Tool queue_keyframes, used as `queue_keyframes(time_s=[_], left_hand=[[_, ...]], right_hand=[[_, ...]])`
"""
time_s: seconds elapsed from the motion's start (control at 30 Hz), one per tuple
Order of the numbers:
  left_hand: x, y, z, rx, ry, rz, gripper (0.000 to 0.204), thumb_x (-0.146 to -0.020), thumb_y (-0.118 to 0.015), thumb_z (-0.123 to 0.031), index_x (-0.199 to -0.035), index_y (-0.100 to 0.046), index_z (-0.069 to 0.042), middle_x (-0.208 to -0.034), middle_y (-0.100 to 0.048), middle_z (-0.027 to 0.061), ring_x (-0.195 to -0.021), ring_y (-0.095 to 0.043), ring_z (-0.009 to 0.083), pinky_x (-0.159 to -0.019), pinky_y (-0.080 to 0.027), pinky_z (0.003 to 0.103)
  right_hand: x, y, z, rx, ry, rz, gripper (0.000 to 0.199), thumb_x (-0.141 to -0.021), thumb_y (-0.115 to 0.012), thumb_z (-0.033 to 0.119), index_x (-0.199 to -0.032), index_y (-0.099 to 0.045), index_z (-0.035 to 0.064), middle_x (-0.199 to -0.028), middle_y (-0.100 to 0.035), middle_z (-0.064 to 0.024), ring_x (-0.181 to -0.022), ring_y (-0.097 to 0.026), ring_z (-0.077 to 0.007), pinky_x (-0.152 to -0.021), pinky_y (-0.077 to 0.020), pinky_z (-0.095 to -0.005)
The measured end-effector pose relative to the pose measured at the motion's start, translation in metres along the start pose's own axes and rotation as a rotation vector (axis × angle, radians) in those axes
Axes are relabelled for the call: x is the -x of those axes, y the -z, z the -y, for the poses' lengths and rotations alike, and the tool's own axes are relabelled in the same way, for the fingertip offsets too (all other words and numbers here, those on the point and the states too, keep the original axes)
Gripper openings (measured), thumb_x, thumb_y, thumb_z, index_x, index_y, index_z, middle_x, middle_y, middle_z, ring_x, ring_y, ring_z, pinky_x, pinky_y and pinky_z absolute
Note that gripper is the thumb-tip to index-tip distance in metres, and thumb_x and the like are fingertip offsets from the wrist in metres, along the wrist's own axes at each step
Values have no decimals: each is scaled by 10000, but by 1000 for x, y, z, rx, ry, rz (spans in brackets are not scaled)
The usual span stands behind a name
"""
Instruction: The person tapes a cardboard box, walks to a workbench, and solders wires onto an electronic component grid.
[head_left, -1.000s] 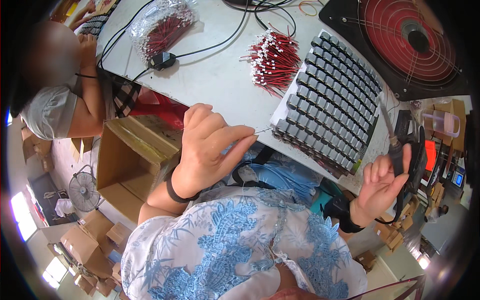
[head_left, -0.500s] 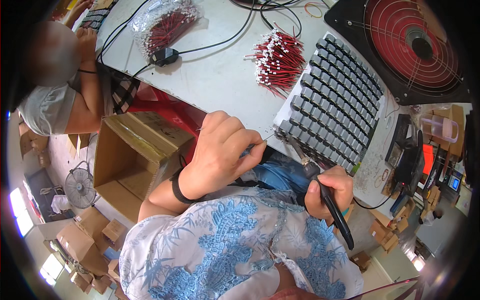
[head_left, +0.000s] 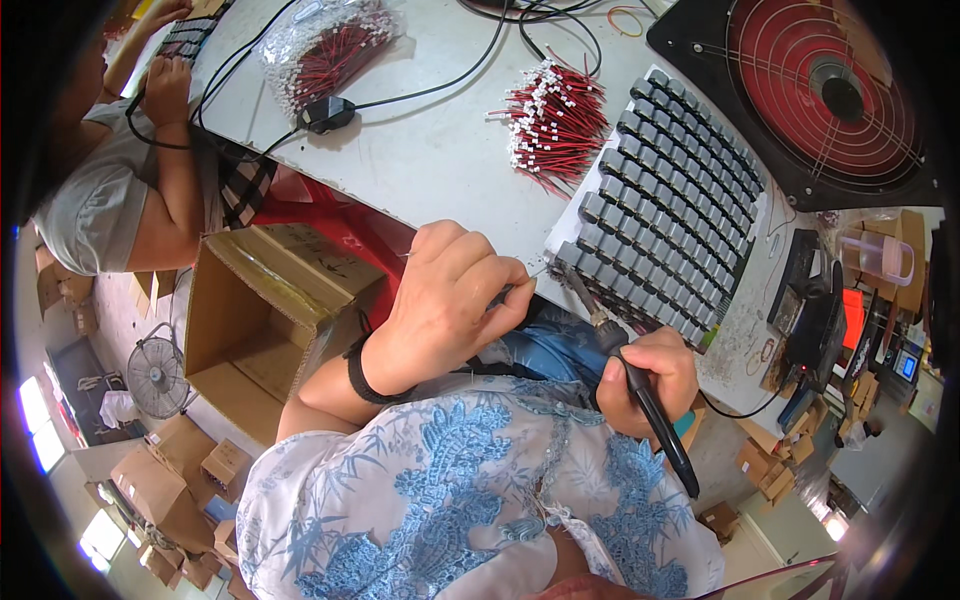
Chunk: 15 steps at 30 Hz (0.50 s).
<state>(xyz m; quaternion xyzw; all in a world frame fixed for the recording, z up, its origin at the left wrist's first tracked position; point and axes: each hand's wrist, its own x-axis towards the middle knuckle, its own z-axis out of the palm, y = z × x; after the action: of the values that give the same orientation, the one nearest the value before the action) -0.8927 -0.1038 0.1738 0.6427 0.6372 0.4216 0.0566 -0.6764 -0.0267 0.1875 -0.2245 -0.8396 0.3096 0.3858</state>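
Soldering at the tray [head_left: 668,215] of grey parts.
Right hand [head_left: 650,378] grips the iron [head_left: 640,385]; left hand [head_left: 445,300] pinches a thin wire [head_left: 538,270].

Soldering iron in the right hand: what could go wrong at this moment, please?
The soldering iron tip sits close to the left hand fingers at the tray of grey parts; a slip might burn them. The tray overhangs the table edge, so pressing could tip it. The red wire bundle lies nearby and might get scorched.

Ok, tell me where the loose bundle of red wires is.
In the head view the bundle of red wires lies on the white table, upper centre, just left of the tray of grey blocks.
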Motion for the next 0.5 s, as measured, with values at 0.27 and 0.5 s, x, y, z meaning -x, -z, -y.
queue_keyframes(time_s=[0.27,0.5], left_hand=[[1,0,1,8,9,11,206,-624,-743,-45,-783,-622,-96,-681,-455,23,-672,-461,225,-623,-341,340],[1,2,0,21,22,18,209,-627,-746,-43,-791,-626,-93,-687,-464,26,-675,-464,228,-635,-348,339]], right_hand=[[1,-1,-1,-9,-13,-1,260,-754,-692,85,-935,-509,45,-621,-554,-46,-473,-513,-207,-472,-406,-312],[0,-1,0,-5,-3,-9,254,-754,-695,89,-926,-513,46,-612,-547,-48,-474,-509,-206,-469,-405,-311]])
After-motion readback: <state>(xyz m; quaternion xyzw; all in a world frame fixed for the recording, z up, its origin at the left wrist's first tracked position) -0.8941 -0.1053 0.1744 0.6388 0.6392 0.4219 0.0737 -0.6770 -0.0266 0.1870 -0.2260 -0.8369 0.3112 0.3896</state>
